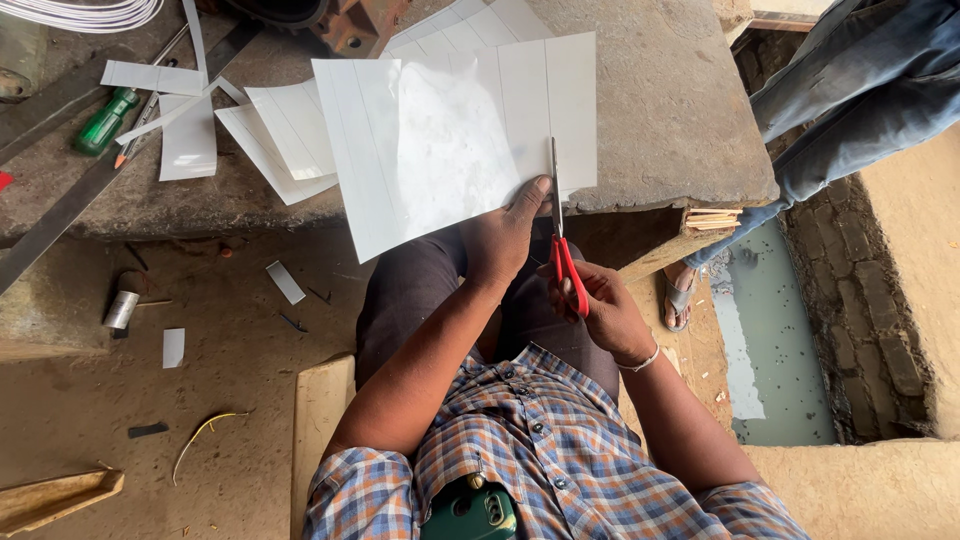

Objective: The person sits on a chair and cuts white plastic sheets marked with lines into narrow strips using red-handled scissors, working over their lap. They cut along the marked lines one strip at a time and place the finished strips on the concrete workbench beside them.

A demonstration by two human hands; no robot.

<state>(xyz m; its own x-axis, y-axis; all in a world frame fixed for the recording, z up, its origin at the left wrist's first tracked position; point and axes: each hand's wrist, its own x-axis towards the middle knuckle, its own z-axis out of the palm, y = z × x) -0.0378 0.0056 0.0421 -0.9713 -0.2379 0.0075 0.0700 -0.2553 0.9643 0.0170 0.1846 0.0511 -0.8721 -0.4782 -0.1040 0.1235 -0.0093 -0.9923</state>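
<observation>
Paper sheet, white and ruled with faint parallel lines, is sitting at upper centre of the frame, its lower edge hanging off the stone slab toward your lap.

Starting nearest you: your right hand is closing around the red handles of the scissors, fingers through the loops, with the blades pointing up into the sheet along 1 of the lines. Your left hand is pinching the sheet's lower edge, thumb lying just beside the blades.

That thumb is the main risk, I think: if the blades are closing while it is sitting this close, you could be nicking it. The sheet is also sagging where it is unsupported, so the cut may be drifting off the line or tearing.

Farther up, the sheet is looking smooth and slightly glossy, flat on the slab. Cut strips are lying at upper left, beside a green-handled screwdriver. Another person's legs are standing at upper right.
</observation>
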